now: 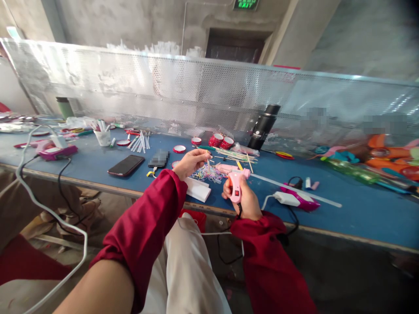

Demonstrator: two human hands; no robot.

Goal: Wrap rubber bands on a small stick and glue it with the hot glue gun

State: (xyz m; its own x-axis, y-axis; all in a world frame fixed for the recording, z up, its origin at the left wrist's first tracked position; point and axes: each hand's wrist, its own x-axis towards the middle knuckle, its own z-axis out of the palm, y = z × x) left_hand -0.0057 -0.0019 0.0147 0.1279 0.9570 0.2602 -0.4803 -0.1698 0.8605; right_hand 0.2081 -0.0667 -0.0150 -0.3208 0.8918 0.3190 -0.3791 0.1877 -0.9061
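My right hand [246, 198] grips a pink hot glue gun [236, 183] by its handle above the near edge of the blue table [360, 209]; its nozzle points left. My left hand [190, 162] pinches a thin pale stick [208, 165] held upright just in front of the gun's nozzle. Below them lies a heap of small coloured rubber bands [209, 174] and a white foam block [198, 189]. Both sleeves are dark red.
A black phone [126, 165], a white cup of sticks [103, 136], red-rimmed lids [179, 149], red tape rolls [221, 141], a black flask [263, 126] and a second pink glue gun [57, 151] sit on the table. A perforated metal screen [209, 87] runs behind. A white cable [49, 209] hangs at left.
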